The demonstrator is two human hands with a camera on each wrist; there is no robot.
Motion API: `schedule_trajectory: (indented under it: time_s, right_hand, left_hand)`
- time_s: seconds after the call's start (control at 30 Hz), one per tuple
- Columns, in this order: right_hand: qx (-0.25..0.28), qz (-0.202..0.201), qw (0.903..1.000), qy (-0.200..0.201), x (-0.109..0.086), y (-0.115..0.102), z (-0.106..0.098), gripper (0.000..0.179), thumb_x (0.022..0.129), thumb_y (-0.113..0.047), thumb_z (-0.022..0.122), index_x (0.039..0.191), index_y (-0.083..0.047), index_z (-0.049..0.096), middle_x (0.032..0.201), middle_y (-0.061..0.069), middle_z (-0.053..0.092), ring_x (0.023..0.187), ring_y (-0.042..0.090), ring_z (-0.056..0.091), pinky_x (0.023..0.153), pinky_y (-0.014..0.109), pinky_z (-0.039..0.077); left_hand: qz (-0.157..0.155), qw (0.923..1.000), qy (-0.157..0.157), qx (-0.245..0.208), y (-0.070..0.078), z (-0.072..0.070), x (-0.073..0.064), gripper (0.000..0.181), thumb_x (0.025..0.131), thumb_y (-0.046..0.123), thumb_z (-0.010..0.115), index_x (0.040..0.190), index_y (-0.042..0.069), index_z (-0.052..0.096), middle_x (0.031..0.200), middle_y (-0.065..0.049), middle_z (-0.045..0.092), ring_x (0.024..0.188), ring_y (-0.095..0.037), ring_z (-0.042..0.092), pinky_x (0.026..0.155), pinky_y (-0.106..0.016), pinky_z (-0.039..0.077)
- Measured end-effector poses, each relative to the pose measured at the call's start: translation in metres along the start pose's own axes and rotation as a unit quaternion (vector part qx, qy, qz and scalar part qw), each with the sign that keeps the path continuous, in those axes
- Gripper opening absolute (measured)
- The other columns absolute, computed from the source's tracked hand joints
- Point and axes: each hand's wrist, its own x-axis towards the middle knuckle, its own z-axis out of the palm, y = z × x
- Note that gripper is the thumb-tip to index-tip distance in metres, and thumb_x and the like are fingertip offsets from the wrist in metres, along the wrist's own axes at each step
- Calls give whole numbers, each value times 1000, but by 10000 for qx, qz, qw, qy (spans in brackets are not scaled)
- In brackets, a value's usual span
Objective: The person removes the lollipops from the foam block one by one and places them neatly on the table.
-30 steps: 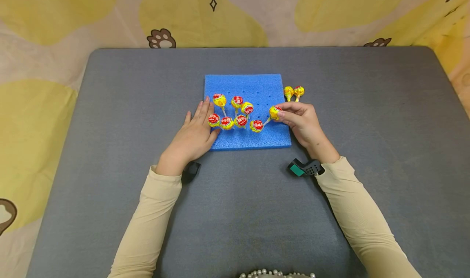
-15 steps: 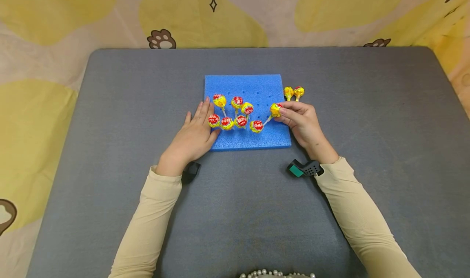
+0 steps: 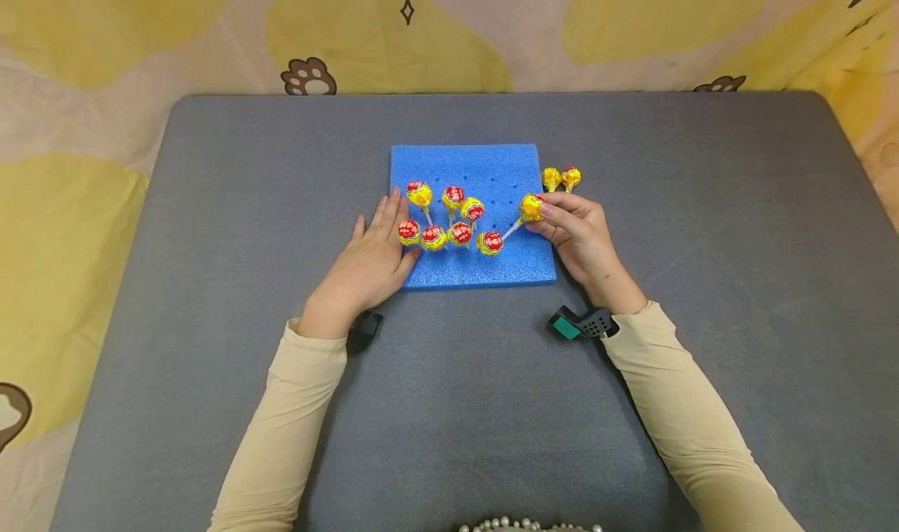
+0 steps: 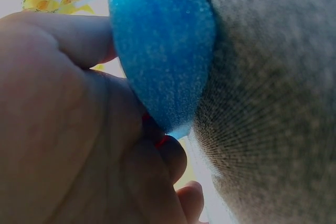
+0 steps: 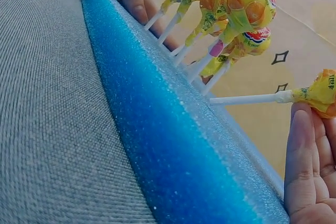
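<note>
My right hand [image 3: 579,232] pinches a yellow-wrapped lollipop [image 3: 531,208] by its candy head, above the right part of a blue foam block [image 3: 520,267]. In the right wrist view the white stick [image 5: 247,99] of this lollipop slants over the foam, its tip right at the top surface. Several lollipops [image 3: 460,233] with red-and-yellow wrappers stand upright in the foam's left and middle part. Fingers straight, my left hand [image 3: 368,263] rests along the block's left edge, its thumb near the front. Small holes dot the foam's top.
Two more yellow lollipops [image 3: 561,178] lie on the grey table [image 3: 463,407] just right of the block, partly behind the right hand. A patterned cloth [image 3: 449,33] hangs beyond the table's far edge.
The right hand has shifted the held lollipop's head slightly right and away from the person, so its stick shows a little more. The left hand and the standing lollipops have stayed put.
</note>
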Motion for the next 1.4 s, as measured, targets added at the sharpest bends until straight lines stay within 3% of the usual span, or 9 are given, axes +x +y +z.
schedule_trajectory:
  time_s: [0.47,0.77,1.0,1.17,1.4]
  right_hand:
    - [414,-268,9988,-30,1,-3,-1,9,82,-6,75,89,-1,74,88,12,70,79,18,67,73,27,55]
    - [566,-547,9962,380,4,-18,-16,7,86,-5,70,89,2,71,91,14,69,77,20,67,73,26,55]
    - [1076,-642,9902,625,7,-27,-31,7,88,1,64,91,6,67,90,16,66,76,23,63,73,27,54]
    - [993,-490,9894,937,7,-35,-39,7,90,1,61,91,5,66,88,15,65,75,23,62,71,27,53]
    - [1181,35,9861,1169,8,-43,-54,8,90,2,61,90,8,66,85,17,67,74,24,63,70,29,54]
  left_hand:
    - [-33,10000,-32,-54,1,0,-1,72,100,33,41,151,1,1,158,-13,-9,144,-26,-7,113,-51,-1]
    - [-17,10000,-14,-43,0,0,-1,72,100,33,41,151,0,1,158,-13,-8,145,-26,-7,113,-51,-1]
    - [-42,10000,-2,-52,1,0,-1,73,100,33,42,151,1,1,158,-13,-8,145,-26,-7,114,-51,-1]
    - [-52,10000,4,-51,1,0,-1,73,100,33,42,151,1,1,158,-13,-8,145,-26,-7,114,-51,-1]
    - [-55,10000,-7,-42,1,0,-1,73,100,33,41,151,1,1,158,-12,-9,145,-26,-7,114,-50,-1]
